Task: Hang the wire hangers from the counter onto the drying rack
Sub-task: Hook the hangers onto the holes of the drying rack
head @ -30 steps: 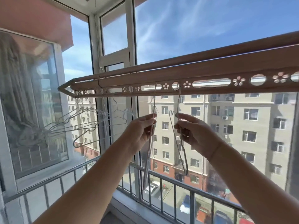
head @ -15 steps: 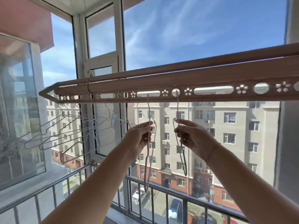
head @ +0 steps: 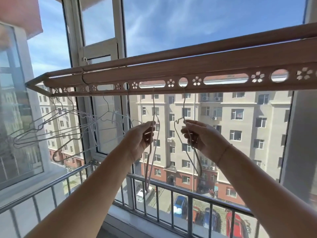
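Far to the left of the left fingers [head: 147, 128]: a fan of hung wire hangers [head: 51, 133], hooked along the holes of the drying rack [head: 171, 73] and splayed sideways. Above both hands, that same wood-toned rack, pierced with round holes, oblong slots and flower cut-outs. Left hand [head: 139, 143] held up, fingers curled and pinching the left wire hanger [head: 153, 104] (seen edge-on, so little more than a narrow loop). Hook up in an oblong slot straight above those fingers, lower end dangling below the wrist, in front of the balcony railing [head: 171, 188]. Just to the right, right hand [head: 205, 139], fingers [head: 189, 128] closed on the neck of the right wire hanger [head: 184, 107]. Hook through a round hole directly above the fingertips, body hanging down past the palm. Hands near each other, apart. Beyond and below the fingers, an apartment block [head: 240, 117] and parked cars [head: 235, 224].
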`<state>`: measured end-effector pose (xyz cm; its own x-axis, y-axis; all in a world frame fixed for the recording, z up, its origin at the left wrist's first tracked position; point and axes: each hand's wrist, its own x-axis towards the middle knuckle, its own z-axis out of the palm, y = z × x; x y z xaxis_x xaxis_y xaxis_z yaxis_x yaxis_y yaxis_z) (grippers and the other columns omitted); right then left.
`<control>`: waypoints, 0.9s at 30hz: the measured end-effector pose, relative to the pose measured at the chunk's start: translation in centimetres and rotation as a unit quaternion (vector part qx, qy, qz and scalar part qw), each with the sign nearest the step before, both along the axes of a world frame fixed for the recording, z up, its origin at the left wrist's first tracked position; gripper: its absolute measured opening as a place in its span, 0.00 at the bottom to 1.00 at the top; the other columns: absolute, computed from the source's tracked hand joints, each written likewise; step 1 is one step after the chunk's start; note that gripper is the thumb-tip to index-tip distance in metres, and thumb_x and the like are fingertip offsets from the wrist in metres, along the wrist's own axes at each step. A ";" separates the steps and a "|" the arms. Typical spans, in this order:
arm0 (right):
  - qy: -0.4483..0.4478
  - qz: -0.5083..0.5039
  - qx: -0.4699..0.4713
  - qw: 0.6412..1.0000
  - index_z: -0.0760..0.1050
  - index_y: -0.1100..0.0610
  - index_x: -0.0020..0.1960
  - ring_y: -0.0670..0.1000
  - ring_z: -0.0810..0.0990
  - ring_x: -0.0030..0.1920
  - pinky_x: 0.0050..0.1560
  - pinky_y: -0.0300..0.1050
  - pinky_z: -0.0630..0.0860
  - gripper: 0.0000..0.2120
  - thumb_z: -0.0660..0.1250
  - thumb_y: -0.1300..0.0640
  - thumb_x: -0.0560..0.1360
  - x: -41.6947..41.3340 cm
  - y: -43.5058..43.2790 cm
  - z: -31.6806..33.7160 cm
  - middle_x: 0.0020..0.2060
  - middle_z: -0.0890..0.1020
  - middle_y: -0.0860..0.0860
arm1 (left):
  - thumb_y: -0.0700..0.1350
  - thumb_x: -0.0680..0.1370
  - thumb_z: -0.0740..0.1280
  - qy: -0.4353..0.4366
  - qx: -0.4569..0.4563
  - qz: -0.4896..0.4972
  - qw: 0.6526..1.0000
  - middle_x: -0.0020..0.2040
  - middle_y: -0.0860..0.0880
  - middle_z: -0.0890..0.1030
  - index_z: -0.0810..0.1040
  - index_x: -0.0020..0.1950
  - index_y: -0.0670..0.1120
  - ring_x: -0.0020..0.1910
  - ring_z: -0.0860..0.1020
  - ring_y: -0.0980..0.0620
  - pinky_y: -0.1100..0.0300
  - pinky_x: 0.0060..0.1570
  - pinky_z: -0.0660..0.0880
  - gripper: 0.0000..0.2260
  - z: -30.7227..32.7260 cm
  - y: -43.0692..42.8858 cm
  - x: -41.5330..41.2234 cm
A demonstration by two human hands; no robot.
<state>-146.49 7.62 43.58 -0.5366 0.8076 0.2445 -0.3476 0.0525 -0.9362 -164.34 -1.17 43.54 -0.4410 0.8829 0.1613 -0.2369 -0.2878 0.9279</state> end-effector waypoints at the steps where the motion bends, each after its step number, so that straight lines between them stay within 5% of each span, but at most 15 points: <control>1: 0.001 -0.002 -0.001 1.000 0.75 0.60 0.58 0.47 0.77 0.33 0.31 0.36 0.73 0.11 0.64 0.61 0.76 0.0 0.0 -0.2 0.36 0.81 0.54 | 0.41 0.80 0.59 0.003 -0.005 0.005 1.000 0.39 0.47 0.76 0.77 0.57 0.36 0.36 0.71 0.54 0.62 0.37 0.69 0.12 -0.3 -0.2 -0.1; 14: -0.014 -0.042 -0.034 0.998 0.77 0.54 0.48 0.45 0.79 0.34 0.33 0.37 0.73 0.04 0.65 0.56 0.75 2.9 -0.2 -6.0 0.37 0.80 0.50 | 0.45 0.80 0.60 0.081 -0.078 -0.008 0.994 0.43 0.47 0.74 0.80 0.48 0.44 0.39 0.71 0.52 0.61 0.36 0.68 0.10 -7.8 -3.8 -0.7; 22: -0.095 -0.084 -0.020 0.992 0.76 0.53 0.52 0.49 0.76 0.46 0.45 0.42 0.70 0.06 0.64 0.58 0.75 6.8 -0.8 -12.8 0.42 0.79 0.50 | 0.43 0.78 0.63 0.085 -0.158 -0.121 0.976 0.43 0.48 0.79 0.79 0.59 0.43 0.41 0.75 0.52 0.61 0.40 0.70 0.11 -15.4 -3.8 4.2; 27: -0.126 -0.135 -0.018 0.983 0.71 0.58 0.63 0.52 0.75 0.53 0.48 0.43 0.70 0.18 0.67 0.59 0.73 12.5 -0.9 -16.3 0.51 0.78 0.52 | 0.44 0.77 0.66 0.127 -0.163 -0.200 0.958 0.52 0.48 0.82 0.79 0.58 0.47 0.51 0.78 0.51 0.56 0.53 0.70 0.10 -17.7 -2.2 10.1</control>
<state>-133.94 6.73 27.30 -0.3421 0.9343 0.0997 -0.0817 0.0761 -0.9937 -154.22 -3.37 25.87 -0.0397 0.9948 -0.0937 -0.0218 0.0928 0.9954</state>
